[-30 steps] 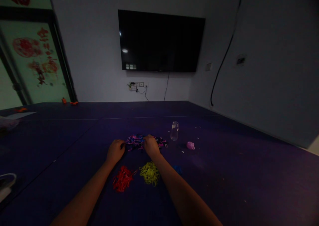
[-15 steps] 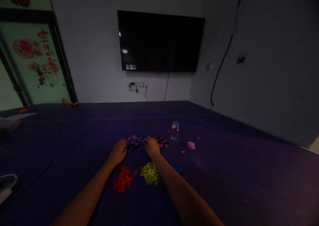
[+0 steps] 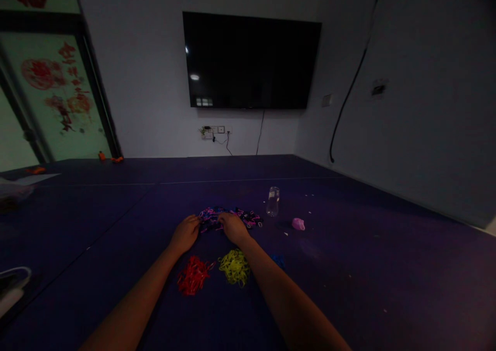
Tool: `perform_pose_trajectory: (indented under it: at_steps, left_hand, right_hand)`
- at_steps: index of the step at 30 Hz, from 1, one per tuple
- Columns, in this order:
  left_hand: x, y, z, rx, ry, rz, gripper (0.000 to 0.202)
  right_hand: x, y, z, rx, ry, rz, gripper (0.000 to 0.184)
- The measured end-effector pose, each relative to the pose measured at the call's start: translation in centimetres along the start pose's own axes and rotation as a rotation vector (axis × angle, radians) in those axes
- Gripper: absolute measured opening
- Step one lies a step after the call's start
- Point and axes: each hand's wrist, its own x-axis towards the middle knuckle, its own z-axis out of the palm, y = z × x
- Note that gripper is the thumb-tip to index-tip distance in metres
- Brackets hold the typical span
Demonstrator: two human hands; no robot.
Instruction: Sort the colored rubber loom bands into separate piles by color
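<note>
A mixed heap of small rubber bands [image 3: 248, 218], pink, blue and black, lies on the dark purple surface in front of me. At its left edge my left hand [image 3: 186, 234] rests with loosely bent fingers against the bands; nothing shows held in it. My right hand [image 3: 233, 228] reaches over the middle of the heap, thumb and fingers drawn together at the bands. Whatever is between those fingertips is too small to make out. Nearer to me sit a red pile of rubber bands [image 3: 194, 275] and a yellow pile [image 3: 234, 267]. My right forearm partly hides a blue pile [image 3: 278, 260].
Right of the heap stands a clear bottle [image 3: 273, 202], with a crumpled pink item [image 3: 298, 224] beyond it. White scraps are scattered nearby. At the left edge are a white object with a cord [image 3: 11, 299] and a plastic bag [image 3: 13, 190]. A television [image 3: 251, 62] hangs on the wall.
My right hand has shifted slightly left over the heap, uncovering more bands on its right. My left hand stays at the heap's edge. The camera view has tilted a little.
</note>
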Motion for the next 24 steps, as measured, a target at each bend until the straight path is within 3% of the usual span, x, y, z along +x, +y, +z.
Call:
perform_pose_trajectory:
  at_steps: [8,24]
  left_hand:
    - [-0.01,0.11,-0.23,0.027,0.014,0.005,0.028]
    - [-0.5,0.24,-0.35,-0.134,0.282,0.067,0.023]
  right_hand:
    - [-0.3,-0.45,-0.49,-0.001,0.042,0.1,0.026]
    - [-0.17,-0.16,-0.03,0.019,0.115,0.145,0.025]
